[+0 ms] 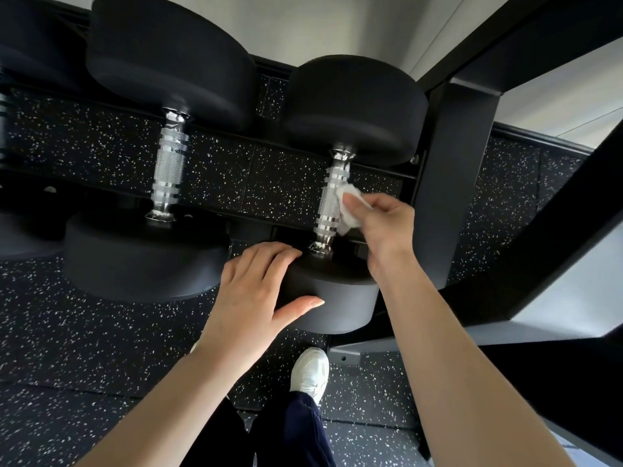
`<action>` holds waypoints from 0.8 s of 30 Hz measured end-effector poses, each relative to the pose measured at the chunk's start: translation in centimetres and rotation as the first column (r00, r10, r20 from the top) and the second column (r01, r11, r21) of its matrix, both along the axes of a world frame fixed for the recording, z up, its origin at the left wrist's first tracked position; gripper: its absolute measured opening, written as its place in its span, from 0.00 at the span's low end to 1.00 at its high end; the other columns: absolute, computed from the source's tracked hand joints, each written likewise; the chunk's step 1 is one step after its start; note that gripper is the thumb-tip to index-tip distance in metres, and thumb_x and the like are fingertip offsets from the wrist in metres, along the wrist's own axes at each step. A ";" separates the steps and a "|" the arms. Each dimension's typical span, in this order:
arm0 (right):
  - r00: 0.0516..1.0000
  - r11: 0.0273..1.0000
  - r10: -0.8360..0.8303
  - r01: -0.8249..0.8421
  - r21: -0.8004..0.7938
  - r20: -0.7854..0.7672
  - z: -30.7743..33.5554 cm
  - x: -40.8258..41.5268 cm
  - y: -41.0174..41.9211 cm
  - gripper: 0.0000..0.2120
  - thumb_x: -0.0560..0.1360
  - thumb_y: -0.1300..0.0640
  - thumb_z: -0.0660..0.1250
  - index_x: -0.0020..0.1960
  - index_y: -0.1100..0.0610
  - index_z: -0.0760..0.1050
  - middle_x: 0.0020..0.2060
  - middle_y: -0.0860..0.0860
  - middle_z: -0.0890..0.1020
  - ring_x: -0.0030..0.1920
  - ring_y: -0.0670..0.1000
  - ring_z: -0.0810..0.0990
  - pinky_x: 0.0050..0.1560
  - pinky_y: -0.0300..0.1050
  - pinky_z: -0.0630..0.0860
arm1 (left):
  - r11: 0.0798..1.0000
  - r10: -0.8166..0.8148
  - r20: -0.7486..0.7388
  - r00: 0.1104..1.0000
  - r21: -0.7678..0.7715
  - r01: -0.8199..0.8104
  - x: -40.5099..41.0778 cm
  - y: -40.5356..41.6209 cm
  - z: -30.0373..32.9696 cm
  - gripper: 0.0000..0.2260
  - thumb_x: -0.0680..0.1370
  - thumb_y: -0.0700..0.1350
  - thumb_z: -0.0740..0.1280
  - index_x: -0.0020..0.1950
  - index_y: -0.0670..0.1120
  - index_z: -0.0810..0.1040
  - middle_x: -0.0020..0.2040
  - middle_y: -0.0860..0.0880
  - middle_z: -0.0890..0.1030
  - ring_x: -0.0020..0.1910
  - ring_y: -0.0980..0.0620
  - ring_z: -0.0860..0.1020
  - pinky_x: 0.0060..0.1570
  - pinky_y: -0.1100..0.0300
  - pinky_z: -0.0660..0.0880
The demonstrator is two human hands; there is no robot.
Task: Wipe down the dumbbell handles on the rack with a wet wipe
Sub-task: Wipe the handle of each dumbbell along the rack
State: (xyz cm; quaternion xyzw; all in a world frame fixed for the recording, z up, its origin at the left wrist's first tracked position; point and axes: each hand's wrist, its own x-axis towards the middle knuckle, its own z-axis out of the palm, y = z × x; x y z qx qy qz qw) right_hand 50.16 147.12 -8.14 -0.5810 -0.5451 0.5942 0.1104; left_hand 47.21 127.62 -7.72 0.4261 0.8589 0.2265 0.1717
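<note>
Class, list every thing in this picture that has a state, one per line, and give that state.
Right hand: pinching the wet wipe.
Wet wipe: crumpled, pressed against the right dumbbell's handle.
Left hand: fingers straight, resting on that dumbbell's near head.
Right dumbbell: lying on the rack.
Left dumbbell: on the rack, untouched.

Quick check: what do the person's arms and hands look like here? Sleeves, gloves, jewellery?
Both forearms are bare to the frame's bottom edge: no sleeves visible. No gloves on the left hand or right hand, and no watch, rings or bracelets show. The left thumbnail is fairly long and shaped.
</note>
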 end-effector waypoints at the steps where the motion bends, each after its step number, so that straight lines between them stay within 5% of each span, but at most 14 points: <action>1: 0.999 0.999 -0.030 0.031 0.021 -0.031 0.0 -0.6 0.2 0.07 0.68 0.59 0.75 0.34 0.56 0.78 0.34 0.52 0.82 0.35 0.44 0.80 0.34 0.28 0.73 | 1.000 -0.001 0.002 1.000 0.001 0.001 0.0 0.0 0.0 0.27 0.75 0.66 0.55 0.63 0.47 0.73 0.60 0.51 0.74 0.61 0.50 0.71 0.58 0.55 0.64; 4: 0.981 0.992 -0.123 0.127 0.023 -0.150 0.1 -2.6 1.3 0.08 0.69 0.61 0.74 0.34 0.56 0.77 0.34 0.49 0.81 0.36 0.44 0.79 0.38 0.27 0.75 | 1.000 -0.007 -0.001 1.000 -0.001 0.007 -0.1 0.0 -0.1 0.28 0.76 0.66 0.54 0.63 0.47 0.73 0.60 0.51 0.74 0.61 0.50 0.71 0.58 0.54 0.64; 8: 0.925 0.965 -0.225 0.168 -0.199 -0.308 -0.8 -3.4 1.6 0.06 0.72 0.62 0.71 0.38 0.58 0.75 0.38 0.52 0.81 0.42 0.51 0.80 0.55 0.50 0.77 | 1.000 -0.011 -0.006 1.000 0.001 0.011 -0.1 0.0 -0.2 0.29 0.76 0.67 0.52 0.63 0.46 0.73 0.60 0.51 0.74 0.61 0.49 0.72 0.57 0.54 0.65; 14: 0.861 0.885 -0.223 -0.018 -0.466 -0.457 -2.0 -2.8 2.4 0.03 0.78 0.62 0.63 0.46 0.56 0.72 0.41 0.52 0.80 0.41 0.50 0.79 0.47 0.45 0.79 | 1.000 -0.014 -0.002 1.000 0.001 0.014 -0.2 0.0 -0.3 0.30 0.77 0.68 0.50 0.63 0.46 0.74 0.60 0.51 0.74 0.60 0.49 0.72 0.57 0.54 0.65; 24: 0.838 0.797 -0.192 -0.170 -0.579 -0.510 -3.2 -1.6 2.5 0.07 0.77 0.67 0.56 0.45 0.57 0.70 0.38 0.51 0.79 0.38 0.50 0.78 0.41 0.43 0.78 | 1.000 -0.019 0.001 1.000 0.003 0.019 -0.1 -0.1 -0.5 0.30 0.77 0.68 0.50 0.63 0.47 0.73 0.60 0.52 0.74 0.61 0.50 0.71 0.58 0.54 0.64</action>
